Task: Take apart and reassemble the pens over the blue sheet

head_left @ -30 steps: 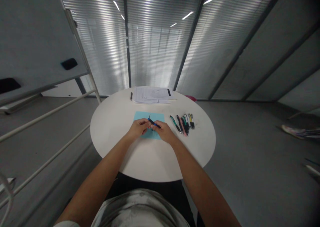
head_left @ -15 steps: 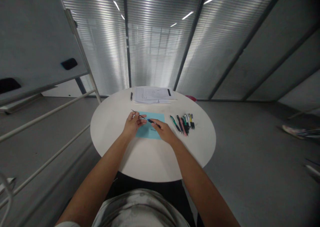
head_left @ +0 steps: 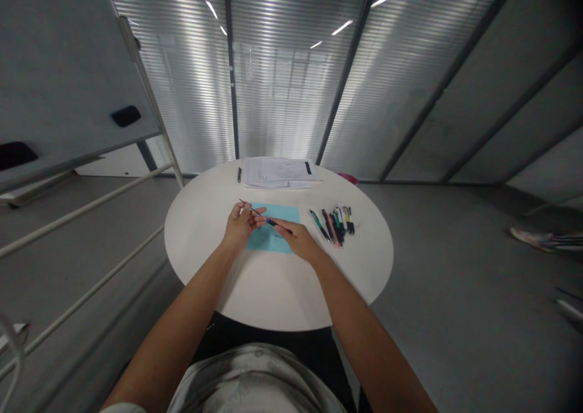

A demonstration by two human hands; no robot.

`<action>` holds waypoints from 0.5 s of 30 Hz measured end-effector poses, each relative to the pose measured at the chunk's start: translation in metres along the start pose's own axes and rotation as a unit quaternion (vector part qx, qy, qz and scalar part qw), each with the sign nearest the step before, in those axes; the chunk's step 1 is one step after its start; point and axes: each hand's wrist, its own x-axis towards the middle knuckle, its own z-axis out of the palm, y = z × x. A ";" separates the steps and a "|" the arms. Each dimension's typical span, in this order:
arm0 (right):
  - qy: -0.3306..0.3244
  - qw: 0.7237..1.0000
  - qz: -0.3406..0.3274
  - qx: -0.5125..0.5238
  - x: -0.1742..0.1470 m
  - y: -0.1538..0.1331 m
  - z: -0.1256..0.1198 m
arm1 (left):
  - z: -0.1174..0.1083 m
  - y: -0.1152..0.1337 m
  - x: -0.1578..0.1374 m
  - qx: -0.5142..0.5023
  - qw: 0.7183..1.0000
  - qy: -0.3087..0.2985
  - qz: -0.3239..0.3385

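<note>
My left hand [head_left: 239, 226] pinches a thin dark pen refill [head_left: 243, 201], which slants down to the right over its fingers. In my right hand [head_left: 296, 238] is a dark pen barrel [head_left: 272, 222] with a blue end, pointing left. That blue end meets or nearly meets the left fingertips and the lower end of the refill; contact is too small to make out. Beneath both hands lies a light blue sheet [head_left: 285, 212] with a small dark mark, partly covered by the right hand.
On the round white table [head_left: 273, 297], several pens and markers [head_left: 334, 226] lie right of the sheet. Papers [head_left: 277, 173] are stacked at the far edge, beside a dark pen [head_left: 239, 175]. A whiteboard on a frame [head_left: 73, 73] stands at left, a blinds-covered glass wall [head_left: 282, 67] behind.
My right hand has shifted slightly left, bringing the blue end of the pen barrel up to the left fingers. The left hand and the refill have barely moved.
</note>
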 end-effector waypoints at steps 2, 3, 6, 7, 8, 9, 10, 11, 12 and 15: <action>0.001 1.000 -0.005 -0.008 0.000 0.000 0.000 | 0.000 -0.001 0.000 0.003 1.000 -0.003 0.000; 0.002 1.000 -0.006 -0.016 0.000 0.001 0.000 | 0.000 -0.001 -0.001 0.005 1.000 -0.004 0.000; 0.001 0.999 -0.003 -0.043 0.000 0.004 0.000 | 0.000 -0.001 -0.001 0.008 1.000 -0.004 0.005; 0.001 0.999 -0.004 -0.050 0.000 0.005 0.000 | 0.000 -0.002 -0.001 0.007 1.000 -0.006 0.006; 0.001 0.998 -0.004 -0.055 0.000 0.005 0.000 | 0.000 -0.002 -0.001 0.005 1.000 -0.007 0.007; 0.002 0.998 -0.006 -0.057 0.000 0.006 0.000 | -0.001 -0.002 -0.001 0.002 1.000 -0.009 0.008; 0.005 0.998 -0.007 -0.058 0.001 0.006 0.000 | -0.001 -0.003 0.000 0.000 1.000 -0.011 0.008; 0.010 0.998 -0.009 -0.059 0.001 0.007 -0.001 | -0.002 -0.003 0.000 -0.002 1.000 -0.013 0.008; 0.014 0.998 -0.009 -0.060 0.001 0.007 -0.001 | -0.002 -0.003 0.000 -0.003 1.000 -0.016 0.008; 0.025 0.997 -0.009 -0.073 0.001 0.009 0.000 | -0.003 -0.004 0.000 0.004 0.999 -0.032 0.006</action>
